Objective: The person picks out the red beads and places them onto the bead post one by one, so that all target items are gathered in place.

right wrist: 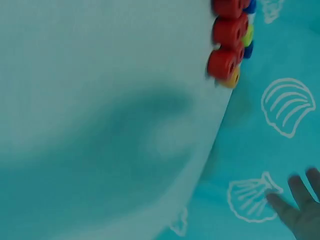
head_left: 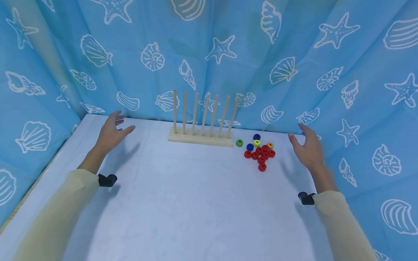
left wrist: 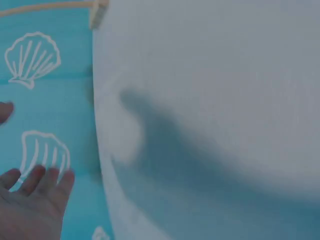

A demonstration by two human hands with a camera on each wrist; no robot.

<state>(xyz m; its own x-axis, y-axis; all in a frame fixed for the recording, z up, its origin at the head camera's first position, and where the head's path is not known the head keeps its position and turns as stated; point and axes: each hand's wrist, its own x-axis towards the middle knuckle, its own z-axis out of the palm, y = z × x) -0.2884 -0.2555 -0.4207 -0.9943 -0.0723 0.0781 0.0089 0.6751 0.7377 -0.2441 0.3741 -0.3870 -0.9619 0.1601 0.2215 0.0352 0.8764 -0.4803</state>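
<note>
My left hand [head_left: 112,134] hovers over the table's far left part, fingers relaxed and thumb spread, holding nothing. Over the right side is my right hand [head_left: 308,148], likewise relaxed with the thumb apart and nothing in it. Between them stands a wooden peg rack [head_left: 200,137] with several upright dowels, all bare. Right of the rack lies a group of beads: several red beads [head_left: 262,167], a green bead [head_left: 240,143], a yellow bead [head_left: 257,143], an orange bead [head_left: 270,145] and two blue beads [head_left: 249,147]. The right hand is nearest these beads, apart from them.
A white cloth [head_left: 196,203] covers the table. Behind and along both sides hangs a blue curtain [head_left: 228,72] with white shells and starfish, close behind the rack. Each sleeve has a small black wrist device [head_left: 107,180] at its cuff.
</note>
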